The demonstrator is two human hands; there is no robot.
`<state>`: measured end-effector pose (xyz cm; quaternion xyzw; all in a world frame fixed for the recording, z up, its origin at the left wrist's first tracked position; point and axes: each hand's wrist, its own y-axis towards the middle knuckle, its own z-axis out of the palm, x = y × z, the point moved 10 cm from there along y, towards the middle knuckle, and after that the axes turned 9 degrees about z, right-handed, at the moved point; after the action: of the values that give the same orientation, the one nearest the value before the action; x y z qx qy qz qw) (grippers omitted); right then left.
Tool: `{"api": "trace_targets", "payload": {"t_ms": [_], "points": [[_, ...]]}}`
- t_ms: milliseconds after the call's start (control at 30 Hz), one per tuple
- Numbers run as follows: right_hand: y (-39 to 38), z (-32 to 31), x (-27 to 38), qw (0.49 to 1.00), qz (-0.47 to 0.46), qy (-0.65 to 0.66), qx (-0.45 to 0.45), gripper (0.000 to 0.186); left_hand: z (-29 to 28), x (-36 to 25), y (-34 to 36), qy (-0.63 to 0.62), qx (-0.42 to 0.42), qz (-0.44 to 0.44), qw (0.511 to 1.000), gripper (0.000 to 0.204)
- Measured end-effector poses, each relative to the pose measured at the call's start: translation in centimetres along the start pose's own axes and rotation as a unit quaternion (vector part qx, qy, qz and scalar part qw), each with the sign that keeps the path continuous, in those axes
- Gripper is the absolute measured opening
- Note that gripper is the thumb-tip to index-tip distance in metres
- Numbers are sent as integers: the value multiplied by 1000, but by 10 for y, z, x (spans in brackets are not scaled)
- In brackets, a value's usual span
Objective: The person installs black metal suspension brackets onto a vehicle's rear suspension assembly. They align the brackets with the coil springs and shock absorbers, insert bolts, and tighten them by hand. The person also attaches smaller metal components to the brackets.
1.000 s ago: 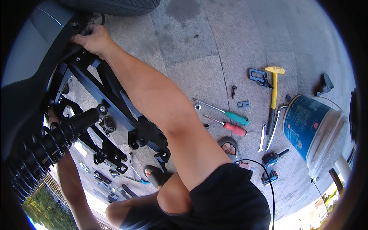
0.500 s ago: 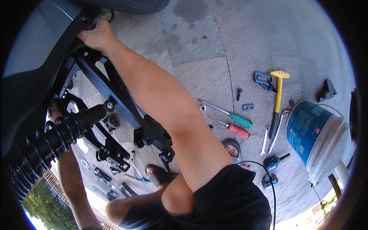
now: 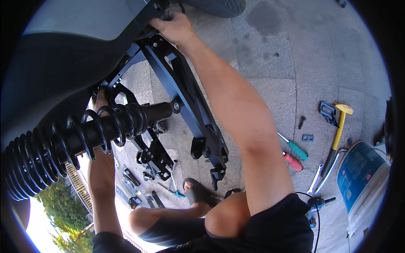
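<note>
In the upper middle, my right hand is closed around the upper end of a black metal frame, just below the edge of a vehicle's dark body panel. Its fingertips are partly hidden. My left hand reaches up behind a black coil-spring shock absorber to the other side of the frame, close under the panel; its fingers are hidden. The shock absorber juts out from the left, its eyelet end near the frame's long arm. Brackets hang at the frame's lower left.
On the paving to the right lie a yellow-headed hammer, a green-handled screwdriver, a red-handled one, a wrench and a bolt. A blue bucket stands beyond. A tire is at the top.
The view has swung left, so everything appears farther right, and the shock absorber looks larger. Both hands stay at the same places on the frame.
</note>
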<state>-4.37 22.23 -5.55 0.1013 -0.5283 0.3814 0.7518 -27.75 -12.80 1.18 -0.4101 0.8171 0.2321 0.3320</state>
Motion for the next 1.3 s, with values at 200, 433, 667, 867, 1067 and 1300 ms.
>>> {"api": "trace_targets", "payload": {"t_ms": [200, 433, 667, 867, 1067, 1300], "points": [[1, 16, 4, 985, -1, 137, 106, 38, 2, -10, 4, 2, 11, 1, 1000, 47], [-1, 1, 1, 998, -7, 58, 20, 36, 7, -13, 8, -6, 25, 4, 1000, 47], [-10, 0, 15, 999, -20, 21, -31, 41, 1, -17, 3, -14, 31, 0, 999, 48], [-110, -62, 2, 931, -270, -175, -172, 34, -1, -11, -6, -41, 29, -5, 999, 48], [-239, -126, -153, 958, 169, -233, 0, 68, 0, -9, -10, -79, 33, 7, 996, 48], [-356, -90, -222, 945, 304, 57, 109, 55, -2, 9, -24, -103, 88, 56, 989, 48]]}}
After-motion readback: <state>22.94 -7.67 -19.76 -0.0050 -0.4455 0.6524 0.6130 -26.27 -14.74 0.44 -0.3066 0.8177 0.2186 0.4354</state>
